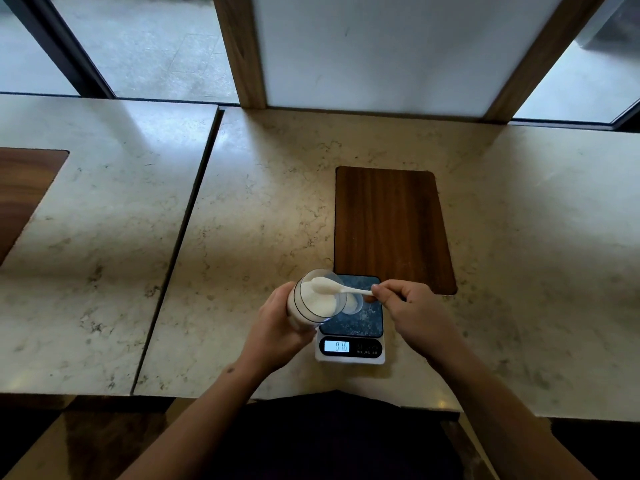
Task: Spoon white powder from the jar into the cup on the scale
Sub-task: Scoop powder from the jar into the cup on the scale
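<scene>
Left hand is gripping the tilted jar beside the scale; right hand is pinching a white spoon loaded with powder at the jar's mouth.

This is looking like a café or a shared seating area rather than a home kitchen. A long pale marble-patterned worktop is running along a row of windows, split by a seam into separate seats, and each seat is carrying a dark wooden inlay set flush into the stone. Wooden posts are framing a frosted white panel between the panes, and grey pavement is showing outside. A small digital scale is sitting at the near edge, its display glowing.
</scene>
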